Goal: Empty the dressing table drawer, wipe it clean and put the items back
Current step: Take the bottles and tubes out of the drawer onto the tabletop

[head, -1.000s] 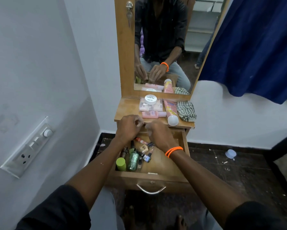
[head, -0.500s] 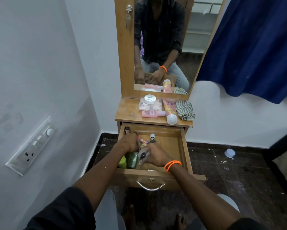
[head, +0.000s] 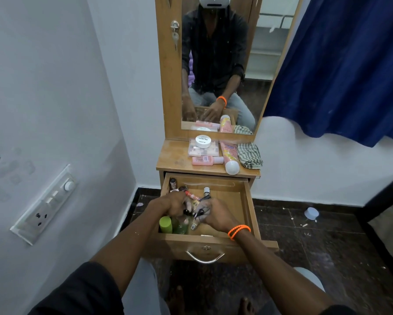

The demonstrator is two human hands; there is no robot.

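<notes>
The drawer (head: pixel 243 201) of the dressing table stands pulled out, and every place below is told from it. Both hands are down inside it, over a heap of small cosmetics crowded into its left half. The left hand (head: pixel 171 204) has its fingers curled around a small dark-capped bottle (head: pixel 187 212) in the middle of the heap. The right hand (head: pixel 213 214), with an orange band (head: pixel 238 231) on its wrist, curls its fingers about a dark tube-like piece (head: pixel 200 212) just beside the left hand; what exactly it pinches is hard to tell. At the drawer's front left corner a lime-green cap (head: pixel 165 223) stands next to a green bottle (head: pixel 181 226). Toward the drawer's back left corner stands a small dark bottle (head: pixel 173 183), and a red-tipped stick (head: pixel 192 196) and a white-capped bottle (head: pixel 206 192) lie just behind the hands. The drawer's right half shows bare wood.

Above the drawer, on the bench (head: pixel 172 158), lie a clear box with a white round jar (head: pixel 203 141) on top, a pink bottle (head: pixel 203 160), a pink tube (head: pixel 228 158) and a folded checked cloth (head: pixel 250 154) at the right end. The mirror (head: pixel 218 64) rises behind the bench. On the floor right of the drawer lies a pale blue cap (head: pixel 311 213).
</notes>
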